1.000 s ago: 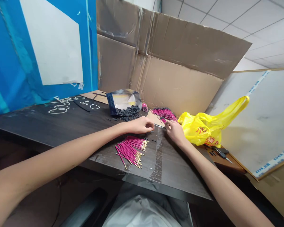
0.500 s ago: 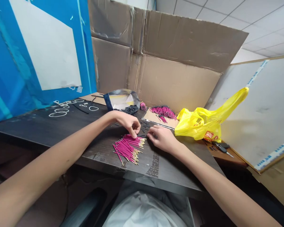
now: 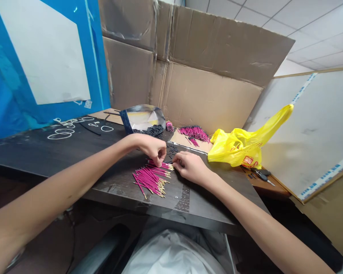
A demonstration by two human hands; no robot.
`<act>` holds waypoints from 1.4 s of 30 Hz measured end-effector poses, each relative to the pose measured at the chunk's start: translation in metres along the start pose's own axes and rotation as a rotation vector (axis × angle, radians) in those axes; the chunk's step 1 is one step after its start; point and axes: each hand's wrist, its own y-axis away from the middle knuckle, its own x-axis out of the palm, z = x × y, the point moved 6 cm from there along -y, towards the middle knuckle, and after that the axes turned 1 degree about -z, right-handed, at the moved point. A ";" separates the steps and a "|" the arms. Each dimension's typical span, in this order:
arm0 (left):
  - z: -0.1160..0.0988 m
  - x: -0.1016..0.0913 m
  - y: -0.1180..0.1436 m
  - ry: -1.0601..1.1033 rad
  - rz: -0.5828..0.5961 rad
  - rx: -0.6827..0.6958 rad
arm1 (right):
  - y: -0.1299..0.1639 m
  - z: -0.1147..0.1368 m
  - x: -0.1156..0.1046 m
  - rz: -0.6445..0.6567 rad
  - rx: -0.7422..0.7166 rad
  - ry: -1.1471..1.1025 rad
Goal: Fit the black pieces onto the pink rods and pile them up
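A fanned pile of thin magenta sticks (image 3: 148, 179) with gold-coloured tips lies on the dark table, tips pointing right. Over the pile's far edge, my left hand (image 3: 153, 147) is closed, thumb and fingers pinched down at the sticks; what they hold is hidden. My right hand (image 3: 191, 166) rests just right of the gold tips, fingers curled together, fingertips close to the topmost tips. Anything in its pinch is too small to make out. Small loose black tubes (image 3: 171, 151) are scattered on the table behind and between both hands.
An open pouch (image 3: 144, 118) holds many black tubes. Behind the hands, magenta sticks with black ends (image 3: 194, 132) are heaped on cardboard, beside a bundled roll (image 3: 169, 126). A yellow plastic bag (image 3: 234, 148) stands right; white rubber bands (image 3: 61, 133) lie left. Cardboard walls the back.
The view has shifted slightly, moving the scene left. My left thumb and fingers are drawn closer together over the pile. My right hand stays by the gold tips.
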 end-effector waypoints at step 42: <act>0.014 0.007 -0.025 -0.073 0.183 0.014 | -0.004 -0.015 0.016 0.036 -0.003 -0.025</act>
